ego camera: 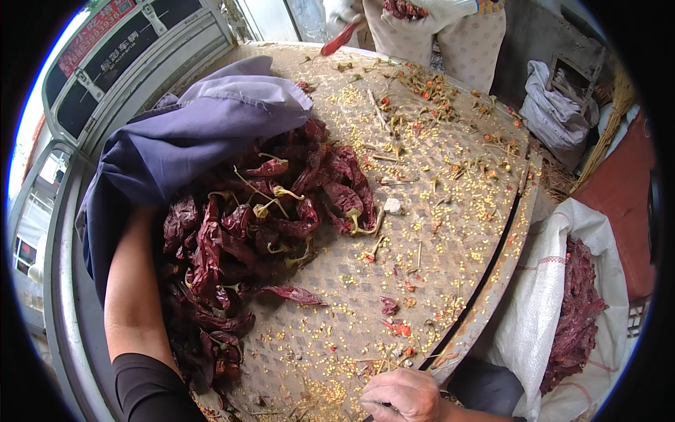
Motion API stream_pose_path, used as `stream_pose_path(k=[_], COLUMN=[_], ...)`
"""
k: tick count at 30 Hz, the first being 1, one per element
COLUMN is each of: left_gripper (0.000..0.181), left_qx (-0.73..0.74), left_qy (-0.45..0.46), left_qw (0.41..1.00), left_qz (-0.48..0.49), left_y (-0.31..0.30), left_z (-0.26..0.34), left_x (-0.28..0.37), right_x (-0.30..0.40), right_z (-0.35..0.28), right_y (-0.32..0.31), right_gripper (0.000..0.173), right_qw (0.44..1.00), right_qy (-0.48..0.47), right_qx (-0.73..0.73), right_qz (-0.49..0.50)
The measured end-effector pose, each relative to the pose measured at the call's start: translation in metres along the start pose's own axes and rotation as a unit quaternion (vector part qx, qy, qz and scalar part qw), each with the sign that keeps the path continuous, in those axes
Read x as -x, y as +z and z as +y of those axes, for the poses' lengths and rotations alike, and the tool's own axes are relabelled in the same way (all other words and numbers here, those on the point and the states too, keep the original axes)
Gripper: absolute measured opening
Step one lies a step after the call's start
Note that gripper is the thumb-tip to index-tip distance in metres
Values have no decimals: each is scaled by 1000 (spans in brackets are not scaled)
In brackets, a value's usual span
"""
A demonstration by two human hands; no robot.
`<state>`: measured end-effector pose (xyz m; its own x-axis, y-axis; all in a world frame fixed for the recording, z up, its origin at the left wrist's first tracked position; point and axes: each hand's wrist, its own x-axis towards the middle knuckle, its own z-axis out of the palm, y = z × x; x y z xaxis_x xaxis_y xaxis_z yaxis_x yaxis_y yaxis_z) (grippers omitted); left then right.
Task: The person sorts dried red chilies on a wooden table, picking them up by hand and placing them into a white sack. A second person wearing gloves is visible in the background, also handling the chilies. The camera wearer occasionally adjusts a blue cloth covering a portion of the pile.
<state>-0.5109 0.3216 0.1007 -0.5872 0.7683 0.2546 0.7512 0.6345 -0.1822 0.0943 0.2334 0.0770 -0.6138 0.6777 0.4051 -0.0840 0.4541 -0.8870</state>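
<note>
My left forearm runs under a blue-grey cloth, which hides my left hand. The cloth is draped over part of a heap of dried red chili peppers, many with pale stems. My right hand is at the bottom of the view, near the rusty edge of the cargo bed. Its fingers are curled, and something dark shows beneath them; whether they grip it I cannot tell. A single dried pepper sticks out from the heap towards the right.
Seeds, stems and a white stone lie on the metal bed floor. At right stands a white woven sack of peppers. Across the bed, a person's gloved hands hold peppers. The truck's side rail borders the left.
</note>
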Motion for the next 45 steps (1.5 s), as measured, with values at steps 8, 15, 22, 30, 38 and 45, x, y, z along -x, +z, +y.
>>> stream_pose_path(k=[8, 15, 22, 30, 38, 45], left_gripper=[60, 61, 63, 64, 65, 59], left_qx=[9, 36, 70, 143, 204, 286], left_qy=[12, 30, 44, 97, 125, -12], left_qw=[1000, 998, 994, 978, 955, 954], left_qz=[-12, -35, -71, -120, -177, -83], left_y=[-4, -13, -22, -38, -84, -118], left_z=[-2, 13, 42, 95, 123, 105], left_x=[-3, 30, 94, 162, 213, 175], right_x=[-3, 8, 15, 18, 18, 18], right_z=[0, 35, 80, 74, 73, 77], right_y=[-1, 8, 23, 25, 30, 28], right_gripper=[12, 12, 9, 10, 5, 5], right_qw=[1000, 999, 999, 998, 997, 996], right_qy=[24, 24, 3, 1, -12, -9], right_qx=[-4, 23, 34, 64, 72, 92], right_qz=[-13, -33, -41, -23, -7, -12])
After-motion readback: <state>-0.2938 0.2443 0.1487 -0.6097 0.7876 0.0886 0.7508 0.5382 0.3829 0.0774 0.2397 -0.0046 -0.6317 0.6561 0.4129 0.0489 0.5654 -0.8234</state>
